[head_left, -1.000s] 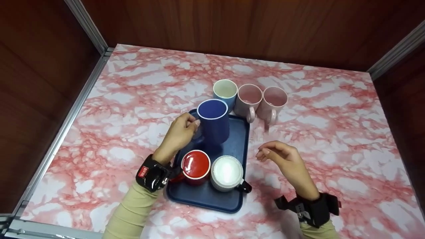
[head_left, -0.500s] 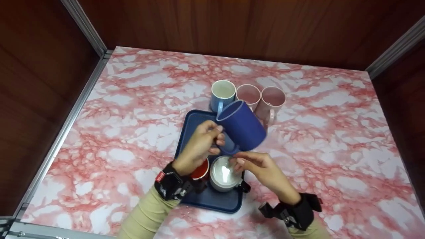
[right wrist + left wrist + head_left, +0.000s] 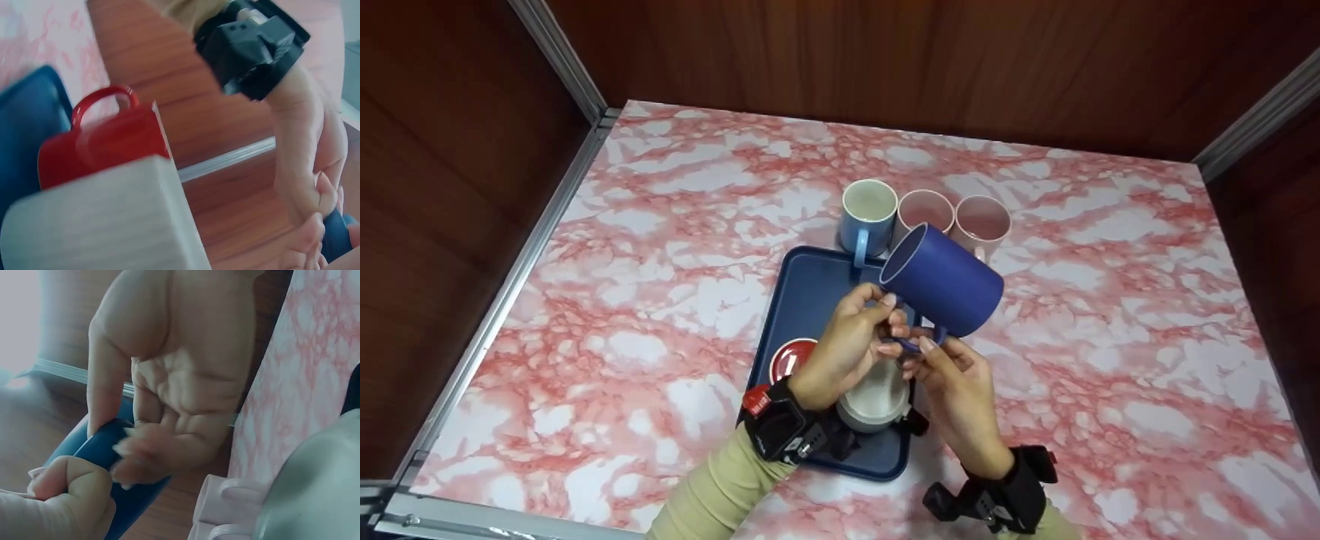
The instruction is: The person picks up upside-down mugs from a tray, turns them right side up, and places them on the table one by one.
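Note:
A large blue mug is held tilted above the right side of the dark blue tray, its mouth toward the upper left. My left hand pinches the handle near the rim end. The right hand grips the same handle near the mug's base, thumb and fingers on it. Close up in the left wrist view, both hands meet at the blue handle. On the tray stand a red mug, partly behind my left hand, and a white mug with a black handle, partly covered by both hands.
Behind the tray, a light blue mug and two pink mugs, one in the middle and one at the right, stand in a row. Wooden panels enclose the marbled red-and-white table.
The blue mug has moved right from over the tray and tipped from upright onto its side. The right hand has come in from the right and taken hold of the handle beside my left hand.

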`<action>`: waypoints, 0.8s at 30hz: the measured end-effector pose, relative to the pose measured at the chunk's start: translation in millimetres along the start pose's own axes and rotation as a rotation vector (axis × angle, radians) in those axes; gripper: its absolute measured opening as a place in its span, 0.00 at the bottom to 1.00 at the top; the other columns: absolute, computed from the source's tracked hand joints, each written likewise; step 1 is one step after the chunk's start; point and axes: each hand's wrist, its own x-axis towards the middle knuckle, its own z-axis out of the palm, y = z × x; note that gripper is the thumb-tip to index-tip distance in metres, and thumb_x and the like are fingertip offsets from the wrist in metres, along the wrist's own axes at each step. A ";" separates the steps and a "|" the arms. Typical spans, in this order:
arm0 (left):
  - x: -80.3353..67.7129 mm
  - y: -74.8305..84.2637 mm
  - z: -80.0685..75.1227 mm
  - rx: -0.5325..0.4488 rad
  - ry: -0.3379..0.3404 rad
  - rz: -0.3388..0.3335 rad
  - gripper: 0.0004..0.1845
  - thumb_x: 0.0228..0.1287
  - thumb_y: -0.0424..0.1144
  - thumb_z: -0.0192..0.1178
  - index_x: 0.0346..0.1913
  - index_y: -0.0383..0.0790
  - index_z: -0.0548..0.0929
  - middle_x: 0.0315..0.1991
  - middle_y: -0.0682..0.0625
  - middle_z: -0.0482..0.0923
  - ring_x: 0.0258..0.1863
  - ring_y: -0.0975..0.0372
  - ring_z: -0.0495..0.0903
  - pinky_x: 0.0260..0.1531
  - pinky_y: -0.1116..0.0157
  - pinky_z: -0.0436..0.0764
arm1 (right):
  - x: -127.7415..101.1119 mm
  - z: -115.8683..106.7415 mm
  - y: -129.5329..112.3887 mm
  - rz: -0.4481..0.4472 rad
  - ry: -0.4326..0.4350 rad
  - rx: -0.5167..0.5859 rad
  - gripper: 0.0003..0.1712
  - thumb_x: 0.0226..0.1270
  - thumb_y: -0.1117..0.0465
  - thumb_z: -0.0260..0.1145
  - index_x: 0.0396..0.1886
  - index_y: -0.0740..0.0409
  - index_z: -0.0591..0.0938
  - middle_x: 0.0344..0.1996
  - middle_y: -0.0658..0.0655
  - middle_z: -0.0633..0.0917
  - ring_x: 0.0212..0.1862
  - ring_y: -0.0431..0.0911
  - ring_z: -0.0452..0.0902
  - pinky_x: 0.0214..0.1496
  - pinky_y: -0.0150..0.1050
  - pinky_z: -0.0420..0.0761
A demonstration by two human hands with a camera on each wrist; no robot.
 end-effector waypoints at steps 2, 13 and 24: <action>0.6 -3.1 -0.2 0.017 0.007 -0.016 0.07 0.70 0.29 0.38 0.32 0.37 0.61 0.25 0.48 0.63 0.24 0.63 0.65 0.18 0.76 0.64 | -2.7 13.1 -12.0 0.014 0.045 0.051 0.08 0.64 0.72 0.55 0.39 0.74 0.78 0.32 0.62 0.81 0.28 0.46 0.78 0.30 0.35 0.78; 0.1 -7.5 -6.3 0.299 -0.013 -0.066 0.08 0.68 0.28 0.45 0.44 0.25 0.69 0.39 0.40 0.74 0.37 0.58 0.76 0.37 0.64 0.79 | -7.0 -5.3 -15.7 -0.032 0.065 0.074 0.06 0.62 0.76 0.53 0.37 0.75 0.75 0.32 0.65 0.81 0.28 0.54 0.81 0.34 0.42 0.81; -13.0 10.2 -32.9 0.585 -0.075 0.224 0.13 0.67 0.30 0.49 0.44 0.19 0.75 0.42 0.34 0.78 0.45 0.49 0.77 0.43 0.60 0.77 | -12.9 -23.9 -49.9 -0.136 0.243 -0.271 0.05 0.60 0.79 0.55 0.34 0.84 0.71 0.27 0.71 0.80 0.23 0.57 0.80 0.29 0.48 0.80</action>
